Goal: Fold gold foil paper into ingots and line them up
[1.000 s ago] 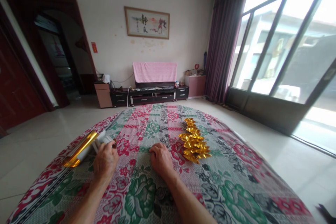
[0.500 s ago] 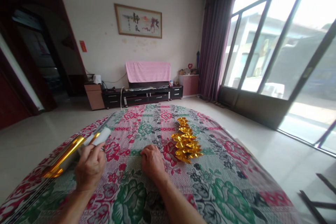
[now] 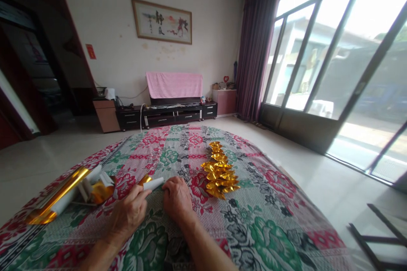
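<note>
My left hand (image 3: 129, 214) is closed on a curled piece of gold foil paper (image 3: 152, 183), white on the side facing me. Its far end reaches the fingertips of my right hand (image 3: 178, 199). That hand rests on the patterned cloth with its fingers curled in; whether they pinch the paper is hidden. To the left lie a larger roll of gold foil paper (image 3: 59, 197) and several loose gold and white pieces (image 3: 98, 190). Right of my right hand, folded gold paper pieces (image 3: 221, 171) stand in a stacked row.
A flowered cloth (image 3: 149, 241) covers the rounded table. Beyond it stands a low black cabinet (image 3: 173, 116) with a pink cloth (image 3: 174, 84) above. Dark stool legs (image 3: 375, 237) show at the lower right, below the glass doors (image 3: 318, 63).
My left hand has moved right, away from the roll and loose pieces, bringing the foil paper to my right hand. The view has turned slightly right.
</note>
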Demonstrator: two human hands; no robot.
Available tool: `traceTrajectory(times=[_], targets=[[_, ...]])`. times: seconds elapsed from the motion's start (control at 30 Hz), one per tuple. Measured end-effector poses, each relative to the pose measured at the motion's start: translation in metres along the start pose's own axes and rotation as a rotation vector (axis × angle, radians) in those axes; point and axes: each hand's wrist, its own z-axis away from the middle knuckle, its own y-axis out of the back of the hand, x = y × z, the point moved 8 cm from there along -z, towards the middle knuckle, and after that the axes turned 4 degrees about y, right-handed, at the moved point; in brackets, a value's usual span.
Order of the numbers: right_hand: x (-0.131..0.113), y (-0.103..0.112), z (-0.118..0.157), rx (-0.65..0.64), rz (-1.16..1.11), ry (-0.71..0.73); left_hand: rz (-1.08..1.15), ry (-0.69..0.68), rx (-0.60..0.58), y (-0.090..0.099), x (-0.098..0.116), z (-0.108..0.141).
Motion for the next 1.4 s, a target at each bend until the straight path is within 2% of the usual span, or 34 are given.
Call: traceTrajectory(times=[0.37, 0.6, 0.77, 0.93, 1.4], targets=[[-0.002, 0.003, -0.001, 0.009, -0.014, 0.005, 0.046, 0.043, -0.033, -0.006, -0.007, 0.0], [0.0, 0.001, 0.0, 0.007, 0.006, -0.013, 0.037, 0.043, -0.17, -0.018, -0.001, -0.023], [0.002, 0.002, 0.001, 0.001, 0.012, -0.033, 0.046, 0.136, -0.127, -0.025, 0.004, -0.039], [0.002, 0.001, -0.001, -0.026, 0.025, -0.055, 0.085, 0.213, -0.127, -0.032, 0.002, -0.037], [0.002, -0.001, -0.001, -0.08, 0.051, -0.092, 0.102, 0.221, -0.118, -0.035, -0.005, -0.034]])
